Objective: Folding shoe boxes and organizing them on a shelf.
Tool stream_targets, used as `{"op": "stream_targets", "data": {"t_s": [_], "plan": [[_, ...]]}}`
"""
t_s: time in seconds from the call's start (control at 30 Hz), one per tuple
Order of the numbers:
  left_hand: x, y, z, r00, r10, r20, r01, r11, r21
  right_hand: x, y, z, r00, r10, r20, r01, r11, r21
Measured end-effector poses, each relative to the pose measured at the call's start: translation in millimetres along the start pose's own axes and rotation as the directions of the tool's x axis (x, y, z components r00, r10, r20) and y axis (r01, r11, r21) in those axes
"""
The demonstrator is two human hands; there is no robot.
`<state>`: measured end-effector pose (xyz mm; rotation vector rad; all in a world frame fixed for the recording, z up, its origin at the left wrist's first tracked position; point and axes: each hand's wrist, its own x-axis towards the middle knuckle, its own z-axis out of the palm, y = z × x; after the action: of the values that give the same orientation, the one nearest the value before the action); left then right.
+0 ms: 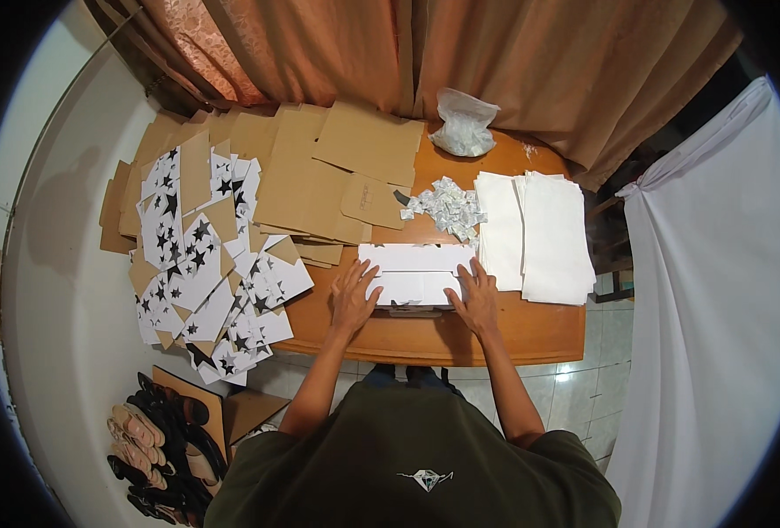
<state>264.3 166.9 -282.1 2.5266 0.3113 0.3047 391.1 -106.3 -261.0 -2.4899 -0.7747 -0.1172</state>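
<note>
A white cardboard box (416, 260) with dark stars on its edges lies near the table's front edge, in front of me. Its top shows a long seam and flat panels. My left hand (353, 295) grips its left end, fingers along the side and thumb on the top. At the right end, my right hand (475, 297) holds it in the same way, thumb near the front corner. Just behind the box is a heap of small silvery packets (450, 208). Stacked white sheets (555, 238) lie to the right of the box.
Flat brown cardboard pieces (306, 189) cover the table's back left. Star-printed white cardboard (201, 255) is piled at the left. A clear plastic bag (465, 123) stands at the back by brown curtains (513, 62). Shoes (157, 440) sit lower left; a white cloth (698, 282) hangs right.
</note>
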Motion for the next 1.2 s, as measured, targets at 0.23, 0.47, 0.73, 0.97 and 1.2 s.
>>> {"op": "stream_targets", "data": {"t_s": [0.23, 0.47, 0.73, 0.97, 1.2], "plan": [[-1, -2, 8, 0.999, -0.031, -0.027, 0.030, 0.999, -0.035, -5, 7, 9, 1.000, 0.007, -0.009, -0.007, 0.999, 0.040], [0, -2, 0, 0.997, -0.081, -0.001, 0.080, 0.993, -0.090, -3, -3, 6, 0.998, 0.051, 0.035, -0.053, 0.998, 0.035], [-6, -4, 2, 0.995, -0.095, 0.030, 0.097, 0.994, -0.057, -5, -5, 7, 0.997, 0.068, 0.020, -0.069, 0.995, 0.066], [-7, -1, 3, 0.993, -0.115, 0.025, 0.116, 0.990, -0.078, -6, -9, 10, 0.996, 0.072, -0.052, -0.062, 0.982, 0.176], [22, 10, -5, 0.997, 0.008, -0.078, -0.001, 0.995, 0.096, -8, -8, 7, 0.991, 0.112, -0.068, -0.093, 0.966, 0.240]]}}
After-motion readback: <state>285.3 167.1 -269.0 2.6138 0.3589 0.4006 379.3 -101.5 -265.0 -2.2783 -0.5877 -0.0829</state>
